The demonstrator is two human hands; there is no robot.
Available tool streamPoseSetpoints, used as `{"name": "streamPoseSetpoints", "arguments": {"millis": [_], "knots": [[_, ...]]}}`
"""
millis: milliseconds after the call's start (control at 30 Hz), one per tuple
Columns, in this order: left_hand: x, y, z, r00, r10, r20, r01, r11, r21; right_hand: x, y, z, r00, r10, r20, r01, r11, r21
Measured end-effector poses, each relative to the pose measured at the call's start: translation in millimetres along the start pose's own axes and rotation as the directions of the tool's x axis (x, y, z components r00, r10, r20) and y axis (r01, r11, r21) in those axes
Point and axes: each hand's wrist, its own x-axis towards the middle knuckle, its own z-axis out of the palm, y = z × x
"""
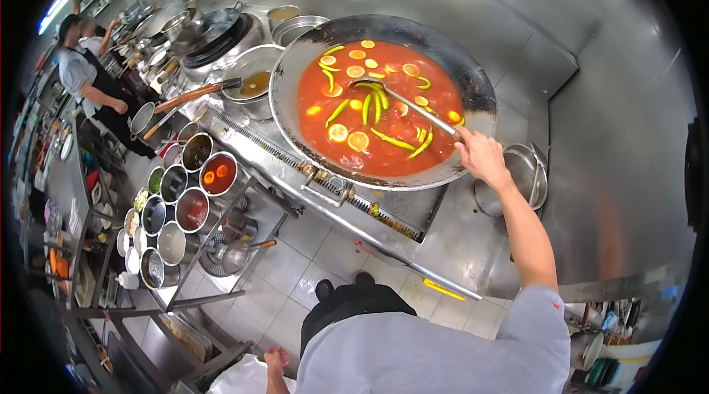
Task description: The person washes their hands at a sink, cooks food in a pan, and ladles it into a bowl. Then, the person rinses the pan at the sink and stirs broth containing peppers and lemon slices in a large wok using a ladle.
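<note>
My right hand point(481, 158) is closed around the long metal handle of a ladle point(425, 115). The ladle's bowl reaches into red liquid point(317, 139) in a very large wok point(290, 102). Citrus slices point(358, 141) and long green peppers point(391, 140) float in the liquid, several of them bunched at the ladle's bowl. My left hand point(276, 361) hangs low beside my body, its fingers curled, with no object visible in it. Just below it lies something white point(247, 378).
A metal pot point(509, 191) stands right of the wok. At left, a rack holds several containers, one with red sauce point(218, 175). Wooden-handled tools point(196, 93) rest across a pan. A person in an apron point(96, 84) stands far left. Steel walls curve behind the stove.
</note>
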Motion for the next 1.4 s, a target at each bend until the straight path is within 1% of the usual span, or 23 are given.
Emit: {"name": "streamPoseSetpoints", "arguments": {"millis": [100, 267, 333, 400, 467, 500, 533, 600, 633, 667, 733, 800, 900, 967, 1000, 1067, 1100, 1133, 1200, 1267, 1300, 1333, 1400], "knots": [[-17.6, -9.5, 13.1, 0.999, 0.046, -0.027, -0.046, 0.999, 0.026, 25.0, 12.9, 16.9, 1.0, 0.021, -0.019, -0.021, 1.0, 0.021], [-52.0, -29.6, 29.4, 0.999, 0.024, -0.042, -0.023, 1.0, 0.017, 58.3, 20.2, 44.5, 0.999, 0.043, 0.0, -0.043, 0.997, 0.066], [-66.5, -39.5, 35.5, 0.997, 0.056, -0.055, -0.054, 0.997, 0.049, 69.7, 22.1, 59.0, 0.994, 0.105, 0.034, -0.11, 0.976, 0.186], [-74.1, -52.7, 38.5, 0.997, 0.038, -0.068, -0.035, 0.999, 0.041, 82.0, 22.6, 74.3, 0.995, 0.083, 0.059, -0.094, 0.972, 0.214], [-79.1, -63.0, 35.0, 0.997, 0.028, -0.068, -0.025, 0.999, 0.043, 85.3, 0.9, 53.6, 0.893, 0.219, 0.394, -0.398, 0.793, 0.46], [-82.0, -65.3, 33.9, 0.998, 0.02, -0.056, -0.017, 0.999, 0.052, 93.3, 9.1, 74.5, 0.868, 0.195, 0.457, -0.429, 0.76, 0.489], [-87.5, -62.1, 36.2, 0.999, 0.014, -0.041, -0.012, 0.998, 0.058, 94.7, 6.0, 76.6, 0.869, 0.2, 0.453, -0.429, 0.761, 0.487], [-91.5, -56.8, 32.4, 0.999, 0.049, 0.005, -0.05, 0.993, 0.109, 96.3, -6.8, 75.3, 0.766, 0.154, 0.624, -0.602, 0.512, 0.612], [-83.4, -63.5, 28.7, 0.997, 0.072, -0.005, -0.071, 0.996, 0.052, 88.5, -27.7, 55.7, 0.731, 0.201, 0.652, -0.657, 0.464, 0.594], [-74.6, -68.5, 21.0, 0.996, 0.093, -0.018, -0.093, 0.996, -0.001, 87.9, -31.8, 54.1, 0.734, 0.207, 0.647, -0.657, 0.46, 0.597], [-65.4, -57.9, 8.0, 0.994, 0.108, -0.002, -0.107, 0.992, 0.065, 87.1, -41.7, 52.8, 0.676, 0.152, 0.721, -0.719, 0.349, 0.601], [-54.1, -44.3, -3.9, 0.992, 0.121, 0.018, -0.122, 0.984, 0.132, 78.3, -54.1, 49.5, 0.674, 0.149, 0.724, -0.724, 0.33, 0.606], [-33.3, -26.0, -28.3, 0.989, 0.142, 0.043, -0.145, 0.986, 0.077, 64.0, -72.2, 40.2, 0.635, 0.167, 0.754, -0.767, 0.255, 0.589], [-1.1, -27.3, -50.3, 0.983, 0.177, 0.058, -0.179, 0.984, 0.026, 54.5, -76.6, 32.9, 0.573, 0.105, 0.813, -0.813, 0.198, 0.548], [5.8, -22.4, -60.5, 0.981, 0.181, 0.069, -0.184, 0.982, 0.033, 47.5, -79.1, 28.8, 0.574, 0.117, 0.81, -0.814, 0.191, 0.549], [21.5, -10.2, -79.0, 0.986, 0.121, 0.116, -0.12, 0.993, -0.01, 33.2, -82.8, 20.4, 0.513, 0.099, 0.853, -0.856, 0.135, 0.499], [30.6, -6.4, -90.0, 0.985, 0.106, 0.135, -0.105, 0.994, -0.018, 23.2, -88.4, 12.2, 0.513, 0.114, 0.851, -0.857, 0.124, 0.501], [39.3, -2.9, -99.3, 0.983, 0.11, 0.149, -0.11, 0.994, -0.007, 12.1, -93.0, 3.5, 0.526, 0.128, 0.841, -0.848, 0.159, 0.506], [54.8, 0.5, -115.7, 0.99, 0.092, 0.109, -0.101, 0.991, 0.086, -6.8, -99.9, -15.3, 0.538, 0.157, 0.828, -0.839, 0.19, 0.51], [69.8, 2.8, -132.3, 0.988, 0.082, 0.131, -0.093, 0.992, 0.081, -23.0, -103.0, -31.2, 0.5, 0.106, 0.859, -0.848, 0.263, 0.461], [76.5, 2.6, -138.9, 0.988, 0.079, 0.133, -0.09, 0.993, 0.079, -31.8, -105.4, -38.9, 0.507, 0.128, 0.852, -0.836, 0.313, 0.451], [80.9, 4.1, -143.3, 0.988, 0.076, 0.134, -0.087, 0.993, 0.079, -40.6, -107.8, -48.5, 0.506, 0.138, 0.852, -0.839, 0.309, 0.448], [90.1, 9.0, -148.3, 0.989, 0.068, 0.134, -0.085, 0.989, 0.12, -58.0, -114.4, -72.6, 0.52, 0.127, 0.845, -0.782, 0.469, 0.411]]}}
